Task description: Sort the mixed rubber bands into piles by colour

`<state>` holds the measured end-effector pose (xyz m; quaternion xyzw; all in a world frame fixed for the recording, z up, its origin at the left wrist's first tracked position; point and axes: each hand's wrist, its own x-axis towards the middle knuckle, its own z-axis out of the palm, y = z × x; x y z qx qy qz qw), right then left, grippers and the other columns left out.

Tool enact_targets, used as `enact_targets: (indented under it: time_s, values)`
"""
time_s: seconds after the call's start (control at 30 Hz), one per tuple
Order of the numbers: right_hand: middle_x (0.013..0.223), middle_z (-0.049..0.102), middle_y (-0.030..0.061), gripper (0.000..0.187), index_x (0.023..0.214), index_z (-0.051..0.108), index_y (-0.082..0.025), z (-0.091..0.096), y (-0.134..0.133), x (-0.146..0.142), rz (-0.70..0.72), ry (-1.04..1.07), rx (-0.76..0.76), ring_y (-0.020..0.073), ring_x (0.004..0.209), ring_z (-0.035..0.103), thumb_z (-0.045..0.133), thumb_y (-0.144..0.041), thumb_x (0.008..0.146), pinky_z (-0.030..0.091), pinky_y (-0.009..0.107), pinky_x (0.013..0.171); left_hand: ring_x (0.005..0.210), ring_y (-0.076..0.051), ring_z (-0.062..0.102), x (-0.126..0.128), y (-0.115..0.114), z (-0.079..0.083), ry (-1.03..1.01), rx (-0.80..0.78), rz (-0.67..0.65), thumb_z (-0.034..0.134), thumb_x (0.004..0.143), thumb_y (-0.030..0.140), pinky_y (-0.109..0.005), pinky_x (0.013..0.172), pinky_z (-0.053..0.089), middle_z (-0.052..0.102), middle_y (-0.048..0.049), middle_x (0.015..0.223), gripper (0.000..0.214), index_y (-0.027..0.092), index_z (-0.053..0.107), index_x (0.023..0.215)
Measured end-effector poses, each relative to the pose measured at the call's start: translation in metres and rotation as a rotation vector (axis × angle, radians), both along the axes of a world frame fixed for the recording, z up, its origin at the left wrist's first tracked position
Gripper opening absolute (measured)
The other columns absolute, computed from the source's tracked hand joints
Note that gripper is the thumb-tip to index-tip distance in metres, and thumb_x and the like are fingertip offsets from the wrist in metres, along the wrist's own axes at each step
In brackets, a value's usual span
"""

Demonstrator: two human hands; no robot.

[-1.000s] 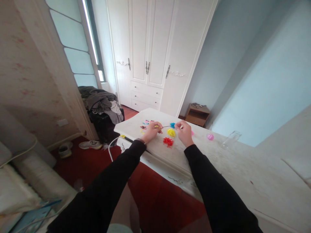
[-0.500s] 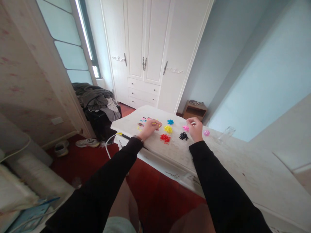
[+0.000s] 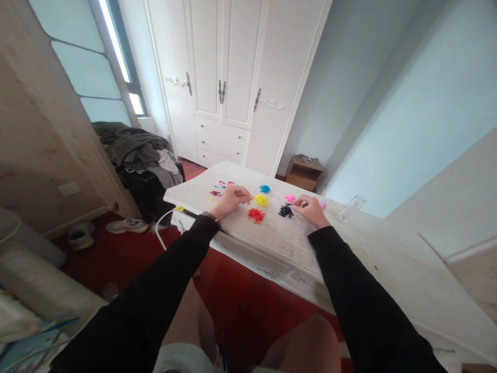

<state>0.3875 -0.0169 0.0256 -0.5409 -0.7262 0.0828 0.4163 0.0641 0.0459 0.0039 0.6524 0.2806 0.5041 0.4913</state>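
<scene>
Small strip-like plastic pieces lie sorted by colour on a white table. My left hand (image 3: 234, 201) is closed, its fingertips pinched just left of the yellow pile (image 3: 261, 201); a bit of yellow shows at the tips. Fingertips of my right hand (image 3: 310, 210) pinch at the upper right edge of the black pile (image 3: 286, 210), with what looks like a small black piece between them. Around these are a red pile (image 3: 256, 215), a blue pile (image 3: 264, 189) and a pink pile (image 3: 289, 198). Mixed pieces (image 3: 216, 192) lie scattered beyond my left hand, partly hidden by it.
A pink item (image 3: 323, 205) lies partly behind my right hand. Farther right stands a clear container (image 3: 352, 207). A white cable (image 3: 158, 228) hangs at the table's left edge. Behind are a white wardrobe (image 3: 229, 62), a small wooden cabinet (image 3: 304, 174) and heaped clothes (image 3: 135, 150).
My right hand has come down from above the pink pile to the black pile. My left hand's fingertips have turned toward the yellow pile. The whole view has shifted slightly.
</scene>
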Motion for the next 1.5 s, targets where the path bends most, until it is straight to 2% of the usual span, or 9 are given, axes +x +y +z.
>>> enact_targets:
  time_s: [0.23, 0.37, 0.47, 0.57, 0.7, 0.83, 1.2, 1.33, 1.5]
  values:
    - [0.073, 0.072, 0.0042, 0.014, 0.077, 0.075, -0.018, -0.001, -0.001, -0.001, -0.015, -0.046, 0.003, 0.019, 0.068, 0.063, 0.066, -0.029, 0.072, 0.045, 0.032, 0.063, 0.058, -0.012, 0.064, 0.002, -0.002, 0.002, -0.021, -0.003, 0.025, 0.086, 0.065, 0.034, -0.025, 0.061, 0.05, 0.071, -0.0027, 0.067, 0.027, 0.013, 0.071, 0.072]
    - [0.073, 0.068, 0.0031, 0.01, 0.076, 0.072, -0.019, 0.004, -0.003, -0.013, -0.063, -0.074, 0.119, 0.0187, 0.068, 0.06, 0.062, -0.023, 0.075, 0.045, 0.032, 0.065, 0.055, -0.011, 0.063, 0.003, -0.004, 0.004, -0.03, -0.009, 0.013, 0.085, 0.065, 0.033, -0.024, 0.059, 0.05, 0.069, -0.0012, 0.065, 0.027, 0.014, 0.068, 0.071]
    - [0.075, 0.065, 0.0037, 0.009, 0.078, 0.069, -0.021, 0.008, -0.007, -0.037, -0.069, -0.111, 0.239, 0.0204, 0.072, 0.059, 0.061, -0.02, 0.081, 0.047, 0.035, 0.069, 0.056, -0.011, 0.063, 0.002, -0.004, 0.005, -0.017, 0.007, 0.011, 0.083, 0.067, 0.031, -0.023, 0.059, 0.05, 0.069, -0.0015, 0.064, 0.023, 0.014, 0.068, 0.07]
    - [0.079, 0.065, 0.0051, 0.012, 0.079, 0.067, -0.023, 0.011, -0.012, -0.069, 0.02, -0.241, 0.301, 0.0238, 0.083, 0.06, 0.06, -0.02, 0.088, 0.048, 0.039, 0.08, 0.058, -0.013, 0.064, 0.002, -0.004, 0.004, 0.015, 0.042, 0.009, 0.081, 0.069, 0.031, -0.024, 0.059, 0.05, 0.07, -0.0026, 0.064, 0.02, 0.014, 0.07, 0.07]
    - [0.083, 0.068, 0.0062, 0.015, 0.078, 0.067, -0.024, 0.011, -0.01, -0.106, 0.119, -0.382, 0.295, 0.0254, 0.089, 0.06, 0.067, -0.029, 0.092, 0.046, 0.04, 0.085, 0.06, -0.013, 0.065, 0.002, -0.003, 0.001, 0.032, 0.074, 0.001, 0.081, 0.071, 0.031, -0.024, 0.061, 0.051, 0.071, -0.0039, 0.066, 0.02, 0.013, 0.073, 0.072]
    - [0.083, 0.067, 0.0058, 0.014, 0.078, 0.067, -0.023, 0.01, -0.001, -0.124, 0.146, -0.346, 0.274, 0.0252, 0.087, 0.059, 0.07, -0.027, 0.091, 0.046, 0.039, 0.082, 0.06, -0.014, 0.066, 0.001, -0.002, -0.002, 0.047, 0.078, -0.03, 0.083, 0.072, 0.035, -0.024, 0.06, 0.051, 0.071, -0.0042, 0.064, 0.024, 0.013, 0.075, 0.076]
    - [0.074, 0.062, 0.0025, 0.017, 0.071, 0.063, -0.024, 0.002, 0.006, -0.124, 0.132, -0.119, 0.223, 0.0226, 0.081, 0.058, 0.061, -0.015, 0.085, 0.047, 0.037, 0.078, 0.063, -0.016, 0.069, 0.003, -0.007, 0.006, 0.018, 0.018, -0.068, 0.087, 0.069, 0.039, -0.027, 0.063, 0.055, 0.076, -0.0073, 0.075, 0.032, 0.012, 0.078, 0.085]
    - [0.073, 0.061, 0.0022, 0.016, 0.068, 0.06, -0.024, 0.002, 0.006, -0.12, 0.127, -0.085, 0.207, 0.0223, 0.079, 0.057, 0.06, -0.016, 0.082, 0.045, 0.036, 0.076, 0.067, -0.015, 0.069, 0.003, -0.013, 0.008, 0.052, 0.113, -0.079, 0.085, 0.071, 0.036, -0.025, 0.063, 0.053, 0.078, -0.0083, 0.084, 0.028, 0.013, 0.079, 0.086]
    - [0.074, 0.062, 0.0027, 0.014, 0.069, 0.059, -0.024, 0.001, 0.005, -0.122, 0.134, -0.125, 0.182, 0.0235, 0.082, 0.058, 0.061, -0.016, 0.081, 0.046, 0.036, 0.077, 0.049, -0.01, 0.053, 0.002, -0.016, 0.007, 0.174, 0.178, -0.093, 0.084, 0.071, 0.035, -0.021, 0.048, 0.036, 0.07, -0.0032, 0.061, 0.026, 0.014, 0.082, 0.085]
